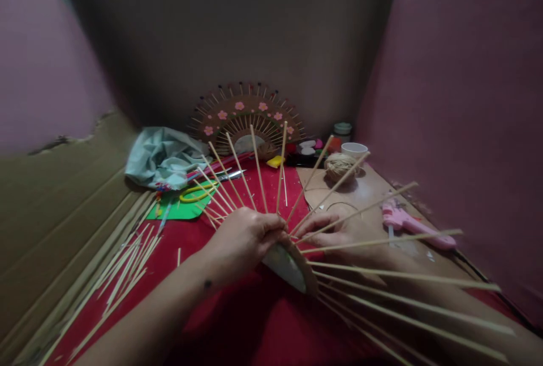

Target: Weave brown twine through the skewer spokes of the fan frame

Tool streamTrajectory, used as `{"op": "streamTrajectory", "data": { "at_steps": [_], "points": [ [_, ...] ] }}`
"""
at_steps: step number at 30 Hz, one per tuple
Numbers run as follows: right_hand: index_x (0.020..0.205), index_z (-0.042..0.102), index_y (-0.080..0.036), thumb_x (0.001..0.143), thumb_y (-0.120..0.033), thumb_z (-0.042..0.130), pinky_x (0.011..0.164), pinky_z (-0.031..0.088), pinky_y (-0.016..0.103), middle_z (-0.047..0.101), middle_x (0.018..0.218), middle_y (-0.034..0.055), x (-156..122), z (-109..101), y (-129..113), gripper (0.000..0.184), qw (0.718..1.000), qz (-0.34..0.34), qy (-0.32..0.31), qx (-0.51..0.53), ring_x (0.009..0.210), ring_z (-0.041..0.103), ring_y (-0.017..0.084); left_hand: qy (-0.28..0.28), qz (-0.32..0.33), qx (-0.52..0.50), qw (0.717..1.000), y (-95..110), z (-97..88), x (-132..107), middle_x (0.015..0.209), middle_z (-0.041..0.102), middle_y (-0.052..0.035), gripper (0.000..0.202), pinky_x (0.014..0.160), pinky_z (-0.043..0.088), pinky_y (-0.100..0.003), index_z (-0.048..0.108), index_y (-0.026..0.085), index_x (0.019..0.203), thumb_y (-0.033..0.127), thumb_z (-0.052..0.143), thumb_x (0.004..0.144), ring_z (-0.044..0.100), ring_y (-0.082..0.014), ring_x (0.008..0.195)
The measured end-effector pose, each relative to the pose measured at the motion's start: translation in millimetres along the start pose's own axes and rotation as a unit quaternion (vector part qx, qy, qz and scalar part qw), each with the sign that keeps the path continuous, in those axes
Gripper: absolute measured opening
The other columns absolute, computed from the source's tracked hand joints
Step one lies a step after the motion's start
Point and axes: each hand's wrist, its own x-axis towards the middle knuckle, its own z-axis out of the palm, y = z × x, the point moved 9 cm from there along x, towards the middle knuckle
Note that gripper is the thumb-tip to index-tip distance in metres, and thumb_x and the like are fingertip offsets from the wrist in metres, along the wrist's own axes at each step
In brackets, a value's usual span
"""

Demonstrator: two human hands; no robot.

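Note:
A half-round fan frame of thin wooden sticks (pixel 348 268) spreads out from a small base with a pale centre (pixel 285 267). My left hand (pixel 253 233) grips the top of this base, its fingers closed and partly hidden. Behind several sticks, my right hand (pixel 328 234) reaches in from the right. Its fingertips come together beside the roots of the sticks, close to my left fingers; what they pinch is too small to make out. A thin loop of twine (pixel 343 204) lies just beyond the right hand.
A finished-looking fan with pink flowers (pixel 240 107) stands against the back wall. Loose sticks (pixel 129 264) lie at left. Yellow-handled scissors (pixel 193 193) rest on green paper (pixel 173 207). A twine ball (pixel 340 167), white cup (pixel 354 150) and pink glue gun (pixel 413 224) are at right.

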Motion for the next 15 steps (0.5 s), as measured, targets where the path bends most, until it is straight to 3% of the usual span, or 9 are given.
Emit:
{"op": "streamTrajectory", "data": {
  "at_steps": [4,11,15],
  "points": [
    [0.076,0.069,-0.016,0.068,-0.028,0.061,0.056,0.045,0.027,0.065,0.070,0.0035,4.0,-25.3,-6.1,0.016,0.998,0.002,0.046,-0.035,0.064,0.058,0.015,0.031,-0.042,0.013,0.999,-9.8,-13.7,5.9,0.050,0.050,0.0022,0.027,0.048,0.024,-0.022,0.062,0.018,0.064,0.032,0.045,0.080,0.040,-0.0083,0.047],
    [0.069,0.067,-0.016,0.067,-0.027,0.064,0.056,0.041,0.025,0.062,0.067,0.0023,7.1,-90.1,-23.5,0.012,0.985,-0.017,0.090,-0.148,0.062,0.054,0.012,0.022,-0.056,-0.004,0.998,-19.4,-2.6,8.4,0.053,0.054,0.0012,0.026,0.049,0.025,-0.022,0.063,0.019,0.064,0.033,0.046,0.079,0.043,-0.0091,0.050],
    [0.062,0.064,-0.017,0.066,-0.027,0.066,0.050,0.039,0.022,0.057,0.057,-0.0010,-2.5,-113.0,-47.2,0.011,0.985,-0.050,0.158,-0.051,0.053,0.050,0.008,0.035,-0.052,-0.011,0.998,-19.2,-3.2,7.7,0.053,0.055,0.0009,0.028,0.050,0.027,-0.022,0.064,0.019,0.065,0.034,0.045,0.079,0.045,-0.0095,0.050]
  ]
}}
